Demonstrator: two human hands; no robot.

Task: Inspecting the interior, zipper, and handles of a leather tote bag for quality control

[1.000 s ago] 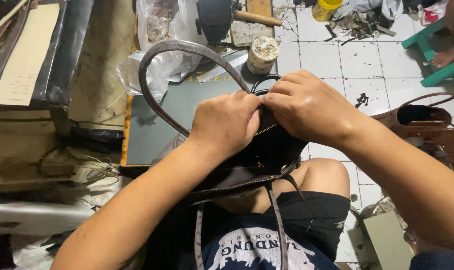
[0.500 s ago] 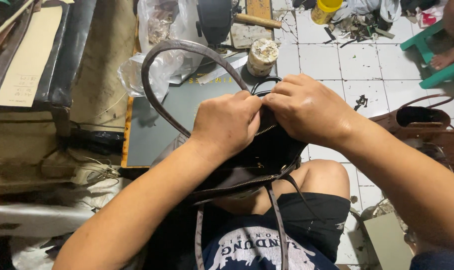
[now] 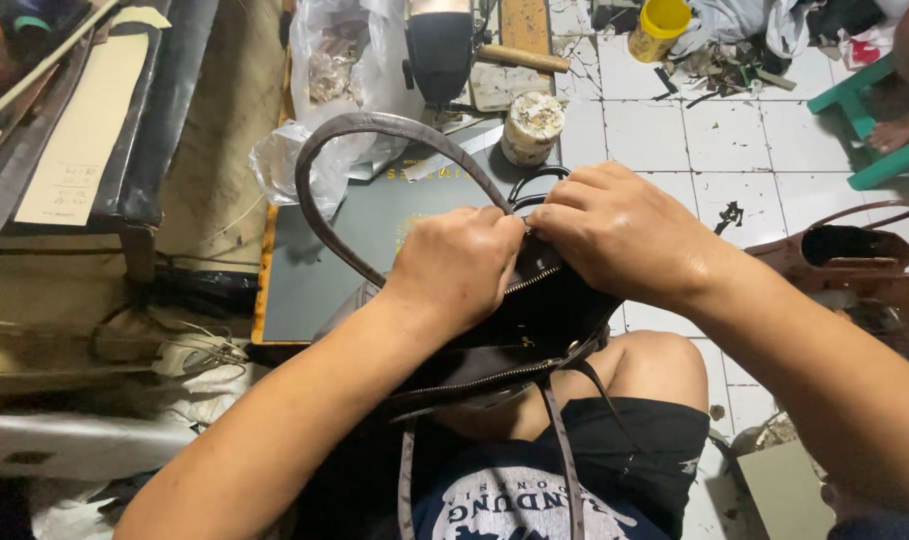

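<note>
Together, left hand (image 3: 453,262) and right hand (image 3: 615,228) fingers pinch the dark handbag (image 3: 535,320) top edge

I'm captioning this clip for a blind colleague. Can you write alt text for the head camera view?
Seen from above, a person's left hand and right hand pinch the zipped top edge of a dark leather handbag held over their lap, its long brown strap handle arching up. Behind it lie a dark green table top, a white tiled floor and a yellow cup.

A crumpled clear plastic bag (image 3: 320,150) lies beyond the left hand (image 3: 455,262); a tan rectangular paper tag with handwriting (image 3: 80,135) sits far to its left.
</note>
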